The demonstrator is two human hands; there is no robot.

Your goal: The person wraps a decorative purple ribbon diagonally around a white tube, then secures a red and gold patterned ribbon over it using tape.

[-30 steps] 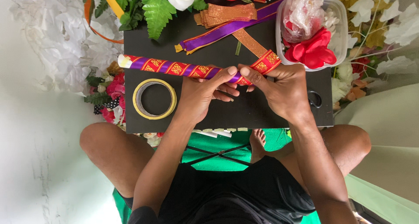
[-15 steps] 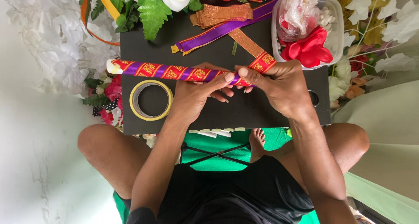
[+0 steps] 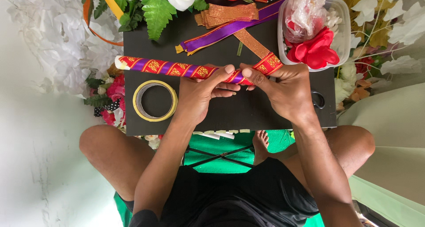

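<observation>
Red-purple wrapped stick (image 3: pixel 177 69) lies across black counter (image 3: pixel 248 109) w/ both grips clamped on its right end, left hand (image 3: pixel 201 92) & right hand (image 3: pixel 283 87), tape roll (image 3: pixel 155 101) just below it near counter's left edge.

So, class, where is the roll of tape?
In the head view, the yellow tape roll lies on the black board, just left of the left hand.

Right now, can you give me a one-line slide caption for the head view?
Both hands, left hand and right hand, hold a ribbon-wrapped stick over a black board, tape roll alongside.
</observation>
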